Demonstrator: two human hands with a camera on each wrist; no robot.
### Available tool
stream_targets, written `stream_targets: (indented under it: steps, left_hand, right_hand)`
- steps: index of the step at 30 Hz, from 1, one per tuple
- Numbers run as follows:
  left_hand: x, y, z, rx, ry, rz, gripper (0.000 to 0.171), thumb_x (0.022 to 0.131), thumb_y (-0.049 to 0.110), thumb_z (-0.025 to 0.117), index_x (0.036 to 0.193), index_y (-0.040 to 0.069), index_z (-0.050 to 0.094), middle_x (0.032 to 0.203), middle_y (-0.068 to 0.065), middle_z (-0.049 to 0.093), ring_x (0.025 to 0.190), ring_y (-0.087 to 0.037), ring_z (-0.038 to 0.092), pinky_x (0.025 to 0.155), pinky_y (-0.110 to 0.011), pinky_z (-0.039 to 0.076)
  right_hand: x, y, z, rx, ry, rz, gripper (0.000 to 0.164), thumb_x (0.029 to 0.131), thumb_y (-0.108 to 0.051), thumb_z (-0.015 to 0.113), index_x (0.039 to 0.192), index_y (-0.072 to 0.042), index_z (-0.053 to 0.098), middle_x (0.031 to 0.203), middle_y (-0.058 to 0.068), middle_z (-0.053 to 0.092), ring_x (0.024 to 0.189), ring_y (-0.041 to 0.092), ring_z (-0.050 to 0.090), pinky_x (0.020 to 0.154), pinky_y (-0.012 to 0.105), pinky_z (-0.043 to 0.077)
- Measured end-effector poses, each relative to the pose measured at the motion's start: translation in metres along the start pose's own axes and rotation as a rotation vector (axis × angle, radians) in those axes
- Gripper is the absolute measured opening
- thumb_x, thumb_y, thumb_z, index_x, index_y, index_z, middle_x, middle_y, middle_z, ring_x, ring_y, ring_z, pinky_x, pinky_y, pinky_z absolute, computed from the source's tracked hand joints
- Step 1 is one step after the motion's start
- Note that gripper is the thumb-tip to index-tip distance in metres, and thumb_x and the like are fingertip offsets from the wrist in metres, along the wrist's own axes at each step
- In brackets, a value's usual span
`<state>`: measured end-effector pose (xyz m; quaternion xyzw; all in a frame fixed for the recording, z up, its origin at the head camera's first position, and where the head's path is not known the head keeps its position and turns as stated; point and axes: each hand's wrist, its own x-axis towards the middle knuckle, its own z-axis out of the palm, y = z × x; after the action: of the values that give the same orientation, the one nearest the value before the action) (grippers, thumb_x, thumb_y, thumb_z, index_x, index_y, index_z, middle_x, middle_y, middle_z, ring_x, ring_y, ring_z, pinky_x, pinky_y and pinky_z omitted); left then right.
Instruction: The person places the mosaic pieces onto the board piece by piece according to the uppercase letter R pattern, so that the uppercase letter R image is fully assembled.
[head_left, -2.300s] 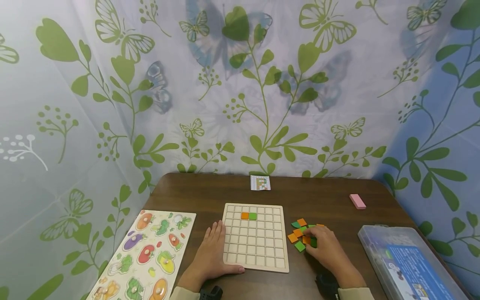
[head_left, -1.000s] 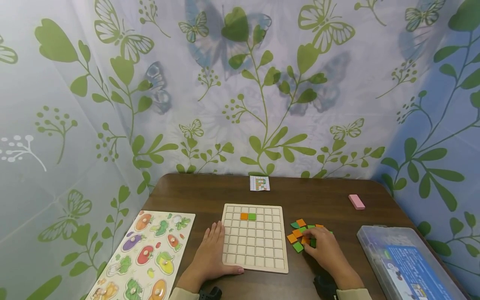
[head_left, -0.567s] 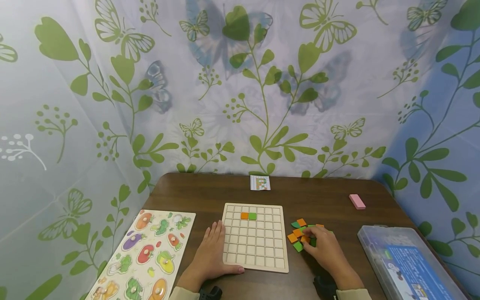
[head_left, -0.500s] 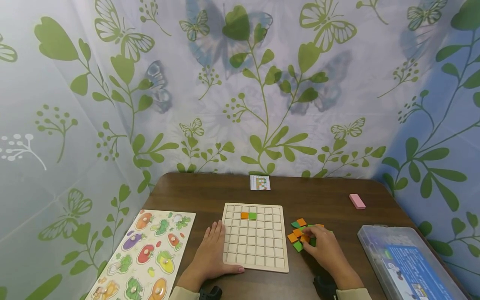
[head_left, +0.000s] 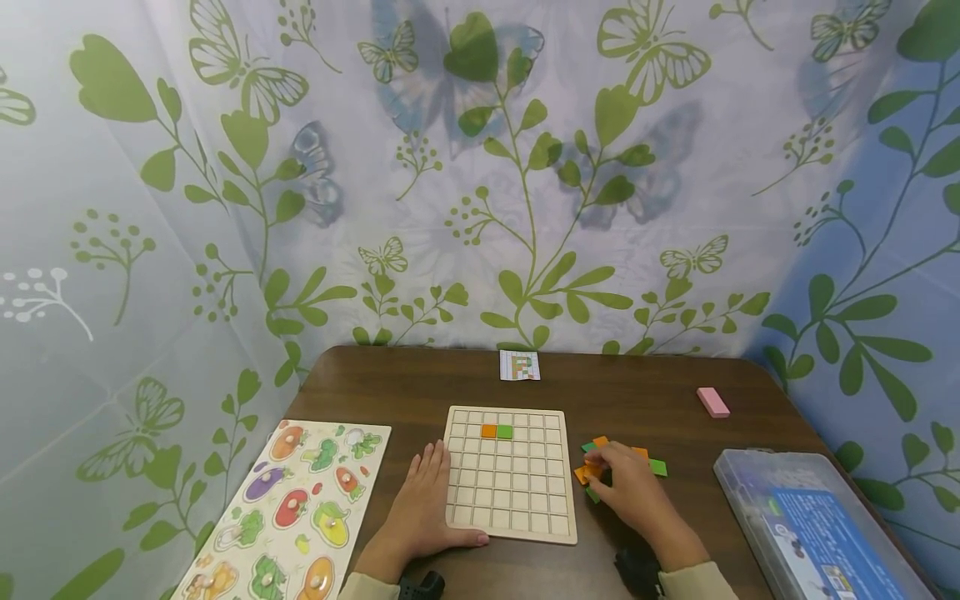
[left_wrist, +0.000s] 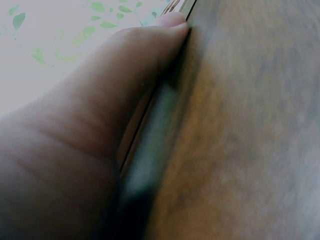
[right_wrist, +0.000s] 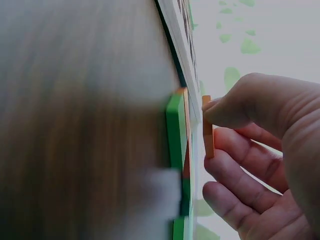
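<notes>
A wooden grid board (head_left: 510, 500) lies mid-table, with one orange tile (head_left: 489, 431) and one green tile (head_left: 505, 432) side by side in an upper row. My left hand (head_left: 423, 508) lies with straight fingers along the board's left edge, its thumb at the near edge. In the left wrist view the thumb (left_wrist: 145, 45) touches that edge. My right hand (head_left: 633, 487) is over the pile of loose tiles (head_left: 658, 468), partly covering it. In the right wrist view its thumb and fingers pinch an orange square tile (right_wrist: 208, 127) just above a green tile (right_wrist: 173, 130).
A vegetable puzzle board (head_left: 300, 500) lies at the left. A clear plastic case (head_left: 817, 525) stands at the right, and a pink block (head_left: 712, 402) lies behind it. A small printed pattern card (head_left: 519, 365) rests at the table's far edge.
My right hand has moved left and slightly away from me over the pile, uncovering a green tile on the right. My left hand and the board have stayed in place.
</notes>
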<state>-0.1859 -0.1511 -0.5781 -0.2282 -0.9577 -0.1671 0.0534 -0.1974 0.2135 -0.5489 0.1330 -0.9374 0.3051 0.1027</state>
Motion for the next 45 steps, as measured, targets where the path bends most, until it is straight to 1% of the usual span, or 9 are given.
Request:
stream_targets:
  steps: [4, 8, 12, 15, 21, 27, 34, 40, 45]
  left_hand:
    - [-0.001, 0.0, 0.0, -0.012, 0.004, -0.001, 0.145, 0.07, 0.094, 0.066, 0.159, -0.013, 0.028, 0.167, -0.031, 0.022, 0.155, -0.045, 0.02, 0.123, -0.057, 0.018]
    - [-0.001, -0.001, 0.001, -0.007, 0.001, 0.001, 0.145, 0.07, 0.095, 0.065, 0.159, -0.014, 0.028, 0.166, -0.031, 0.022, 0.155, -0.045, 0.02, 0.123, -0.057, 0.018]
    - [-0.001, -0.001, 0.001, 0.0, 0.0, 0.007, 0.145, 0.07, 0.095, 0.064, 0.159, -0.014, 0.029, 0.166, -0.032, 0.023, 0.154, -0.045, 0.021, 0.123, -0.057, 0.019]
    - [0.0, -0.001, 0.0, 0.003, 0.004, 0.009, 0.145, 0.07, 0.095, 0.064, 0.159, -0.014, 0.029, 0.166, -0.032, 0.023, 0.154, -0.045, 0.021, 0.123, -0.057, 0.019]
    - [0.001, 0.0, 0.0, 0.004, 0.0, 0.008, 0.144, 0.07, 0.095, 0.063, 0.159, -0.013, 0.03, 0.166, -0.031, 0.023, 0.155, -0.044, 0.021, 0.123, -0.057, 0.019]
    - [0.0, 0.001, -0.002, -0.002, -0.006, 0.005, 0.144, 0.07, 0.095, 0.064, 0.159, -0.013, 0.029, 0.167, -0.031, 0.022, 0.155, -0.044, 0.02, 0.123, -0.057, 0.018]
    - [-0.001, 0.001, -0.002, 0.007, -0.007, -0.004, 0.145, 0.07, 0.095, 0.064, 0.16, -0.013, 0.028, 0.167, -0.031, 0.021, 0.155, -0.044, 0.019, 0.124, -0.056, 0.018]
    - [-0.001, 0.001, -0.001, 0.014, -0.007, 0.0, 0.145, 0.07, 0.096, 0.063, 0.159, -0.014, 0.028, 0.166, -0.032, 0.022, 0.155, -0.044, 0.02, 0.123, -0.057, 0.019]
    - [0.0, 0.0, -0.001, 0.015, -0.002, 0.003, 0.145, 0.07, 0.096, 0.062, 0.159, -0.014, 0.028, 0.166, -0.032, 0.023, 0.154, -0.045, 0.021, 0.123, -0.057, 0.019]
  right_hand:
    - [0.006, -0.005, 0.008, 0.011, 0.009, -0.056, 0.026, 0.081, 0.001, 0.088, 0.103, -0.007, 0.076, 0.096, -0.005, 0.064, 0.086, 0.015, 0.063, 0.076, 0.037, 0.059]
    - [0.013, -0.011, 0.015, 0.028, 0.019, -0.077, 0.026, 0.081, 0.003, 0.088, 0.102, -0.006, 0.076, 0.095, -0.003, 0.064, 0.083, 0.015, 0.062, 0.074, 0.035, 0.059]
    - [0.02, -0.017, 0.018, 0.048, 0.01, -0.06, 0.026, 0.083, 0.001, 0.088, 0.105, -0.006, 0.076, 0.096, -0.003, 0.064, 0.084, 0.015, 0.062, 0.075, 0.035, 0.059]
    - [0.026, -0.019, 0.02, 0.05, 0.003, -0.051, 0.026, 0.085, -0.002, 0.088, 0.107, -0.006, 0.076, 0.098, -0.003, 0.065, 0.087, 0.016, 0.063, 0.078, 0.036, 0.06]
    - [0.035, -0.023, 0.021, 0.065, -0.011, -0.035, 0.027, 0.087, -0.002, 0.086, 0.112, -0.006, 0.076, 0.103, -0.002, 0.066, 0.094, 0.018, 0.064, 0.082, 0.04, 0.059]
    - [0.047, -0.027, 0.025, 0.116, -0.042, -0.002, 0.028, 0.089, -0.002, 0.084, 0.115, -0.006, 0.075, 0.105, -0.002, 0.067, 0.098, 0.02, 0.065, 0.086, 0.043, 0.058]
    - [0.064, -0.034, 0.034, 0.192, -0.049, -0.02, 0.026, 0.089, 0.0, 0.084, 0.113, -0.004, 0.076, 0.104, 0.0, 0.068, 0.097, 0.022, 0.067, 0.086, 0.043, 0.059]
    - [0.074, -0.039, 0.042, 0.229, -0.065, 0.005, 0.024, 0.088, 0.002, 0.084, 0.11, -0.005, 0.077, 0.104, 0.0, 0.069, 0.096, 0.02, 0.065, 0.089, 0.043, 0.058]
    - [0.081, -0.043, 0.048, 0.236, -0.089, -0.009, 0.024, 0.089, 0.001, 0.084, 0.112, -0.004, 0.076, 0.105, 0.002, 0.07, 0.095, 0.018, 0.065, 0.088, 0.041, 0.058]
